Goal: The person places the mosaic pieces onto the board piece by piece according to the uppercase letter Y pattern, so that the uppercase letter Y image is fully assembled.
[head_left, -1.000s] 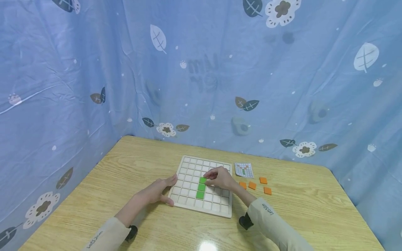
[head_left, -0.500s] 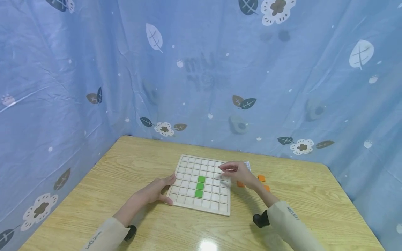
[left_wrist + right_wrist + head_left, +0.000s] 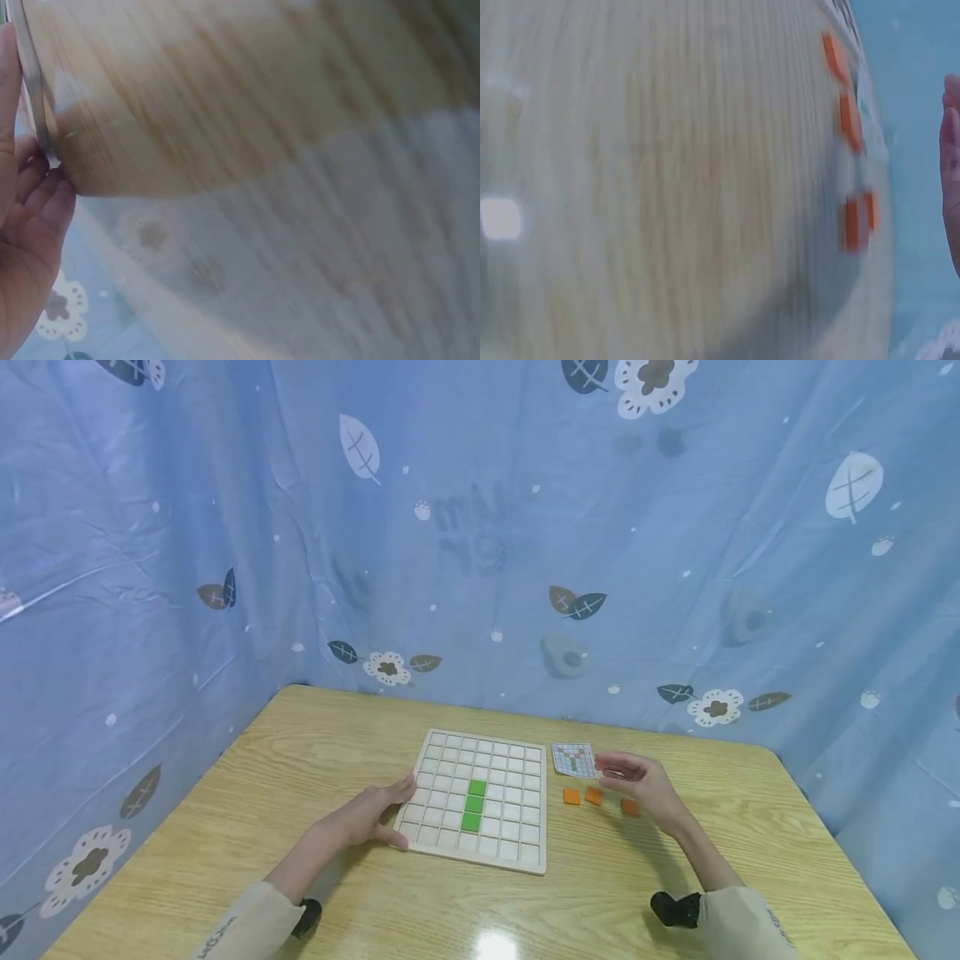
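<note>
My left hand holds the pale wooden grid board at its left edge and near-left corner. In the left wrist view, curled fingers touch the board's rim. Three green square tiles stand in one column of the board, in neighbouring cells. My right hand hovers over the right side of the table, fingers slightly bent with nothing between them. Below and beside it lie several orange square tiles; one is hidden by the hand in the head view, though the right wrist view shows this orange tile.
A small pattern card with a grid of coloured squares lies right of the board. The wooden table meets a blue patterned curtain at its back and sides.
My right hand has left the top green tile and moved right, past the card, to above the orange tiles. My left hand has stayed at the board's edge.
</note>
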The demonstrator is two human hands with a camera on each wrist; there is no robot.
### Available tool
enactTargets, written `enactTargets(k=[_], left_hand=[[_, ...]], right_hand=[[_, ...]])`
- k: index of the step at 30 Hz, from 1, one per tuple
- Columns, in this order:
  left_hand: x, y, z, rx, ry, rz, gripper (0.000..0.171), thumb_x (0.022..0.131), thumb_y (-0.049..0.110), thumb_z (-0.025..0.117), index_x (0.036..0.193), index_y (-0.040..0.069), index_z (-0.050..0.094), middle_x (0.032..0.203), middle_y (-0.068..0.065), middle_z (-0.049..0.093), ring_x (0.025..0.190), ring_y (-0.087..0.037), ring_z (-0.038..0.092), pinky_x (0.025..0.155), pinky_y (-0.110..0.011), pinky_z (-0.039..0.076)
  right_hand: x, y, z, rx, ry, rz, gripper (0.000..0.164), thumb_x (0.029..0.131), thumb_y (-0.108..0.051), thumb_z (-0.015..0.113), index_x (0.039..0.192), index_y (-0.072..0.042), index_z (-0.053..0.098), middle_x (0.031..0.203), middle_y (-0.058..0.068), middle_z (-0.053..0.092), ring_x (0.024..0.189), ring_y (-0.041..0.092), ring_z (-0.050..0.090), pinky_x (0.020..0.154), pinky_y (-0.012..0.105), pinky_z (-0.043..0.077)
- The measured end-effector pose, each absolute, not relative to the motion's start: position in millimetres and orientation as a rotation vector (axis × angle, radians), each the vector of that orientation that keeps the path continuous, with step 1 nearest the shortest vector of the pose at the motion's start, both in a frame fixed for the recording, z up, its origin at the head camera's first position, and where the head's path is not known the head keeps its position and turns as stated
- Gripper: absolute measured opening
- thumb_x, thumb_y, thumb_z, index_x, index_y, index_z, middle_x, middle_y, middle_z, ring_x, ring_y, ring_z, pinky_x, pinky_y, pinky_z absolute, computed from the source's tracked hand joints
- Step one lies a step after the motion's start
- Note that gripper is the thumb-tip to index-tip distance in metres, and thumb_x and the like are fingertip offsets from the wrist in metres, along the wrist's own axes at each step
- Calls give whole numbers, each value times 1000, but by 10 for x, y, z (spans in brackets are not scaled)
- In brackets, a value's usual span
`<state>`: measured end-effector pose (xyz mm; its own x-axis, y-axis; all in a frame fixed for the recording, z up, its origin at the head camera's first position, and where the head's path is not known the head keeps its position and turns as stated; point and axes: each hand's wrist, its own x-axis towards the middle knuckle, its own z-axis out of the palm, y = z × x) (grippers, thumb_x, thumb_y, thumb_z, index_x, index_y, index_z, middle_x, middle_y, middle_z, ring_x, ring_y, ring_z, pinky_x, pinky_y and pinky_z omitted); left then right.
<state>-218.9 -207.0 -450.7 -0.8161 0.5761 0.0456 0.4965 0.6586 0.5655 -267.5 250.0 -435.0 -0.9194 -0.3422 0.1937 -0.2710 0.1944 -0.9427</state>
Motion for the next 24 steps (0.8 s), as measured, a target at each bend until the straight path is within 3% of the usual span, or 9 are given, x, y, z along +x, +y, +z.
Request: enactTargets(k=[8, 16, 24], left_hand=[[-2171, -2053, -4475, 853, 2713, 887, 95, 72, 30, 77, 143, -12, 29, 149, -28, 23, 135, -45, 27, 109, -56, 26], [-2172, -2067, -4479, 881, 2735, 858, 94, 72, 30, 78, 141, -13, 31, 148, -30, 23, 134, -46, 30, 108, -55, 28], [-2177, -2062, -4491, 881, 2743, 846, 94, 72, 29, 78, 141, -13, 31, 148, -30, 24, 133, -46, 31, 108, -55, 29]], right_hand=[[-2609, 2977, -4464, -521, 2468, -1815, 48, 89, -5, 67, 129, 13, 50, 122, 7, 65, 109, 1, 59, 87, 14, 50], [-2610, 3202, -4536, -526, 2413, -1694, 51, 86, 1, 68, 129, 18, 47, 126, 28, 57, 107, 4, 62, 87, 18, 52], [-2646, 3280, -4551, -601, 2361, -1573, 46, 87, 1, 67, 125, 20, 49, 122, 31, 58, 105, 1, 62, 89, 15, 50]])
